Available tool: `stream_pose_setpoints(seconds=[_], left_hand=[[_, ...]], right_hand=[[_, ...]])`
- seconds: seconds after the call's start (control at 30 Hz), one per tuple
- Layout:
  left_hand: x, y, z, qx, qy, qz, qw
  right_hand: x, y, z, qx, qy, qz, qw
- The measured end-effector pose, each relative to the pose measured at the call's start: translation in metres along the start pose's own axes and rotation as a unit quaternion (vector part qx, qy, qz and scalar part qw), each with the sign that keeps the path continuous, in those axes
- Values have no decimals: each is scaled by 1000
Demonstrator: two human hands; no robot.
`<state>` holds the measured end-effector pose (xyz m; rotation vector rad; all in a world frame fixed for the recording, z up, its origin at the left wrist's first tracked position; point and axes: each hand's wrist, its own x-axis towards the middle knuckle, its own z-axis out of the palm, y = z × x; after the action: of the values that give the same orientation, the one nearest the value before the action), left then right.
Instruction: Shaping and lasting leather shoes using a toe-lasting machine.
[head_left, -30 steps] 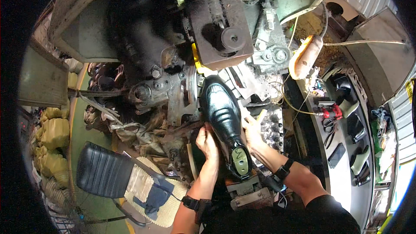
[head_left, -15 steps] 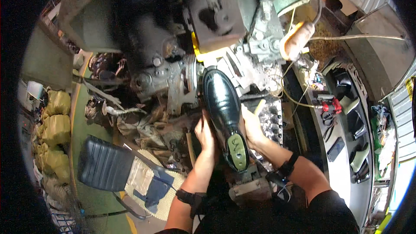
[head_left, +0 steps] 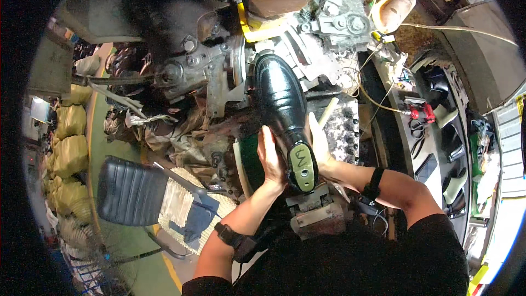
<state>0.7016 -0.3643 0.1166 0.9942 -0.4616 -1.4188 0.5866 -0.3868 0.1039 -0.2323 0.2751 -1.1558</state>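
A glossy black leather shoe (head_left: 280,90) lies toe-away at the middle of the machine (head_left: 219,79). In its heel opening shows the green top of a shoe last (head_left: 303,165), with a dark scrawl and a hole in it. My left hand (head_left: 271,160) presses against the left side of the shoe near the heel, fingers pointing forward. Against the opposite side lies my right hand (head_left: 320,148), so the shoe is held between both palms. The toe reaches the pale metal plates of the machine; the shoe's underside is hidden.
A yellow bracket (head_left: 255,32) hangs above the toe, and a lit lamp (head_left: 393,12) stands to its right. On the right shelf are a red tool (head_left: 421,111), scissors (head_left: 417,129) and several black shoe parts. A black chair (head_left: 134,191) stands at left.
The machine and surroundings sit higher in the picture as the view has shifted. The shoe has stayed between both hands, and my left hand now lies closer to the heel.
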Motion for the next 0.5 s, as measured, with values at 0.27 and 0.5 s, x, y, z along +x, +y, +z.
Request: stream_pose_setpoints(seconds=[0.27,0.5], left_hand=[[5,-5,-38,200,1,100,975],[-47,-22,-289,577,312,-104,748]], right_hand=[[-4,-15,-17,-318,127,-22,939],[-90,-116,-29,-439,282,-60,851]])
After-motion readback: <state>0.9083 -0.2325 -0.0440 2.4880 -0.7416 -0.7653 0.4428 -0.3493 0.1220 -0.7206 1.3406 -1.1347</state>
